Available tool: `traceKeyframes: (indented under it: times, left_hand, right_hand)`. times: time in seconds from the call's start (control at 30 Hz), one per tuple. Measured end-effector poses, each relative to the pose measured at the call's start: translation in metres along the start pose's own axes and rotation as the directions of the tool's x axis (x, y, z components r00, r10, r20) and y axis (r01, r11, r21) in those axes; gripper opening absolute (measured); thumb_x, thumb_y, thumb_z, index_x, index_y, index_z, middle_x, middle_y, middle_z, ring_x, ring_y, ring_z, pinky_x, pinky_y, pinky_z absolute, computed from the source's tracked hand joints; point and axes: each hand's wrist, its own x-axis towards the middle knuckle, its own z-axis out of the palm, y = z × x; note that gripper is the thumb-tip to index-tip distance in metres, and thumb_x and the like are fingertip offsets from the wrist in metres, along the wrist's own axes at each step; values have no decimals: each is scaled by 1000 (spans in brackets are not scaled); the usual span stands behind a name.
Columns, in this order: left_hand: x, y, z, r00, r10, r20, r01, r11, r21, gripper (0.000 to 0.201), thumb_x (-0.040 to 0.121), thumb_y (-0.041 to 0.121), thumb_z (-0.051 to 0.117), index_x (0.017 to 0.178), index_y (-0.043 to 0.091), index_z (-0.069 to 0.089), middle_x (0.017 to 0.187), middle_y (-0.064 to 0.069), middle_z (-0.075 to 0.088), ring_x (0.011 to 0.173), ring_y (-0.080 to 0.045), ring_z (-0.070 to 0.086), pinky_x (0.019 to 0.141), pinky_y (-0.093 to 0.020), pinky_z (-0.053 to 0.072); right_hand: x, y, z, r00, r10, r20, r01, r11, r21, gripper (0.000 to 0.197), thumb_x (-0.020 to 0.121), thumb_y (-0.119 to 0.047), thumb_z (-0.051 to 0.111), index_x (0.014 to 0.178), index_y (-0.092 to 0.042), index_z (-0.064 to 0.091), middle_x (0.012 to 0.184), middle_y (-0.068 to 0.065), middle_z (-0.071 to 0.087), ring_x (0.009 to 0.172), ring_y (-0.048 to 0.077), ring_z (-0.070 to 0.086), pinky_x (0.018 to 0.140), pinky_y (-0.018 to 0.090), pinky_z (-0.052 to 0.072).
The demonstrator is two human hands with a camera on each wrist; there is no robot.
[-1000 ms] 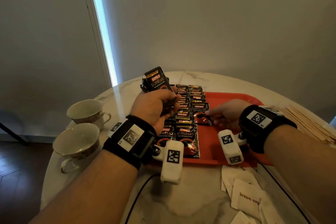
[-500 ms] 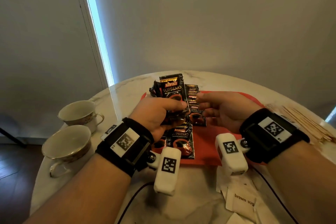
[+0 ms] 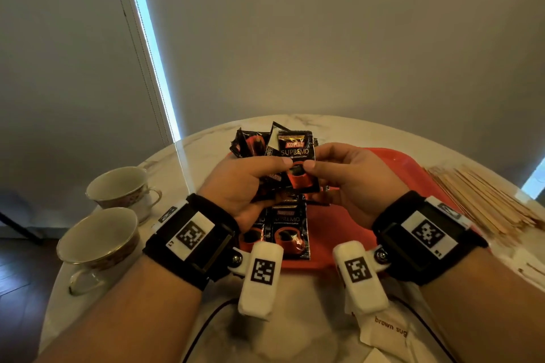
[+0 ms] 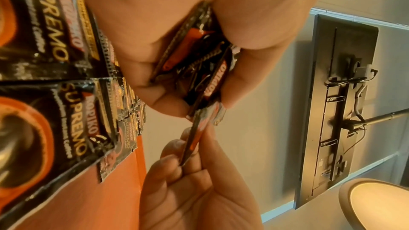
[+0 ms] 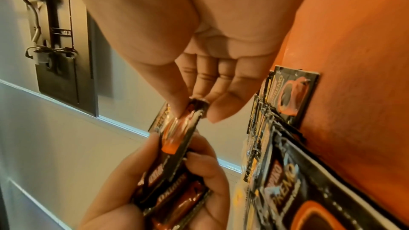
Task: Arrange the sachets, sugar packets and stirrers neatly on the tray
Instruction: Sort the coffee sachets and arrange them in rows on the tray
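Observation:
My left hand (image 3: 262, 175) grips a fanned bunch of black-and-red coffee sachets (image 3: 253, 144) above the red tray (image 3: 392, 162). My right hand (image 3: 314, 166) pinches the front sachet (image 3: 296, 156) of that bunch between thumb and fingers; this sachet stands upright with its label facing me. In the left wrist view the bunch (image 4: 199, 62) is edge-on in my curled fingers. The right wrist view has the pinched sachet (image 5: 183, 125) at my fingertips. Rows of sachets (image 3: 290, 230) lie overlapped on the tray's left part.
Two teacups (image 3: 124, 186) (image 3: 97, 236) stand at the table's left edge. A pile of wooden stirrers (image 3: 486, 200) lies right of the tray. White brown-sugar packets (image 3: 389, 330) lie on the marble near the front edge. A cable (image 3: 206, 324) runs below my wrists.
Both hands rose from the tray toward me. My right hand left the sachet lying on the tray and now pinches the front sachet of the bunch in my left hand.

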Motion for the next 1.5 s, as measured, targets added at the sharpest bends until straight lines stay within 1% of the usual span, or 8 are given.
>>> traceKeyframes:
  times: [0.1,0.2,0.43,0.53,0.7,1.07,1.4,1.5]
  left_hand:
    - [-3,0,1,999,20,45,-21,999,41,24,87,-12,63,107,-1,72,96,-19,78,88,-32,78,71,-41,64]
    - [-1,-1,1,999,22,30,-24,998,65,32,84,-14,64,113,-4,71,103,-23,77,94,-37,77,79,-48,63]
    - [2,-3,2,993,31,-115,-30,1000,10,18,88,-3,71,105,4,71,83,-9,78,75,-20,76,57,-30,60]
    - [8,-4,-2,980,41,-195,-46,999,-20,31,87,1,75,118,4,69,96,-13,78,83,-22,75,62,-32,60]
    - [11,-2,-3,976,29,-216,-38,999,-39,28,87,1,75,114,5,69,91,-11,78,82,-21,75,64,-32,62]
    - [13,-1,-7,979,29,-202,-38,998,-45,31,87,3,75,117,6,68,96,-12,77,82,-20,76,62,-31,60]
    - [12,-3,-7,980,42,-192,-49,998,-32,30,88,4,75,117,7,67,94,-10,77,81,-18,76,62,-31,60]
    - [13,-3,-7,980,44,-196,-48,999,-20,30,88,3,75,116,8,68,93,-9,78,81,-19,76,63,-31,60]
  right_hand:
    - [2,1,0,998,42,-47,-41,999,24,8,89,-11,72,87,-12,65,78,10,67,83,32,61,60,34,57]
    - [3,0,-1,996,66,-58,-63,997,44,19,94,-21,67,102,-3,71,87,12,70,79,28,65,69,39,56]
    - [7,-4,-11,991,-7,-134,17,997,75,14,92,4,64,104,-3,66,91,13,75,73,21,73,58,32,59]
    - [16,5,-26,944,157,-292,-129,985,113,12,92,3,62,100,-6,65,95,14,73,79,23,70,59,29,55]
    - [18,16,-41,870,405,-283,-421,907,3,5,92,0,63,93,-4,65,75,8,66,61,16,57,52,25,47]
    - [20,16,-41,878,411,-247,-447,887,-114,8,95,-12,66,98,-6,70,77,7,67,64,16,61,61,28,53]
    - [27,15,-33,866,354,-352,-449,860,-241,11,92,-21,70,89,-12,63,63,0,49,53,13,41,47,26,33]
    - [29,14,-32,874,336,-351,-437,861,-262,18,93,-21,68,105,-8,68,63,0,48,50,12,39,43,24,30]
